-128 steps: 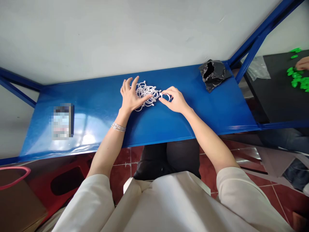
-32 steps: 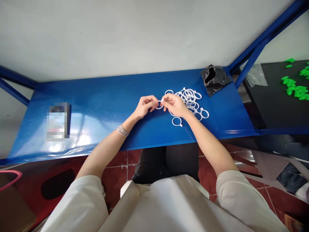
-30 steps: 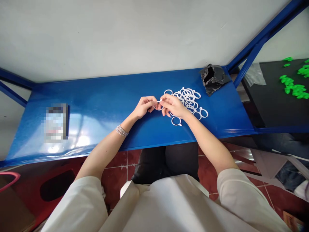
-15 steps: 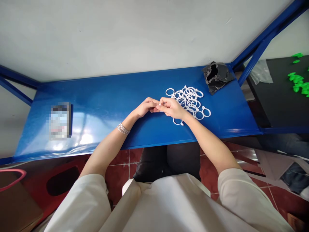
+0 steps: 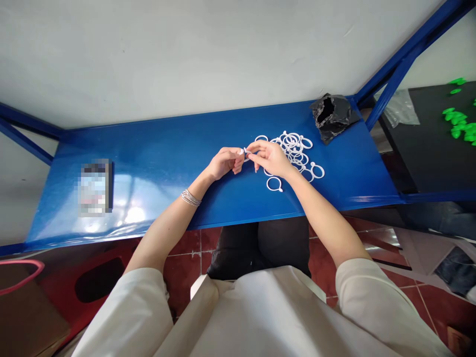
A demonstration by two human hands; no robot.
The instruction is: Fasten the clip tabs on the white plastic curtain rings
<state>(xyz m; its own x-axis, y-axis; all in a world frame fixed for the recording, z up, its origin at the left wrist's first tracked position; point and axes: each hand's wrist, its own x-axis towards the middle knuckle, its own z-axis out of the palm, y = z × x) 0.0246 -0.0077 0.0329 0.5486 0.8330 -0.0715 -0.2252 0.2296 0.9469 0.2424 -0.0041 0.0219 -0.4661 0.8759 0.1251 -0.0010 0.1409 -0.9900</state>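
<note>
Between my two hands is a small white ring point(image 5: 247, 154), partly covered by fingers. My left hand point(image 5: 226, 163) is closed, its thumb and forefinger pinching the ring's left side at a white knob. My right hand point(image 5: 270, 157) pinches the other side with thumb and forefinger. Under and behind my right hand lies a loose pile of white rings point(image 5: 297, 148), each with a small round knob. One white ring point(image 5: 274, 184) lies apart, nearer the table's front edge. All of this is over the blue table point(image 5: 174, 148).
A crumpled black plastic bag point(image 5: 332, 119) sits at the back right corner. A blurred-out phone-like object point(image 5: 95, 188) lies at the left. Green pieces point(image 5: 459, 124) and a clear plastic bag point(image 5: 401, 109) are on a dark table to the right. Blue frame bars rise at both ends.
My hands have moved slightly apart, and a white ring now shows between them. My right hand has shifted a little right and up, uncovering the lone ring in front.
</note>
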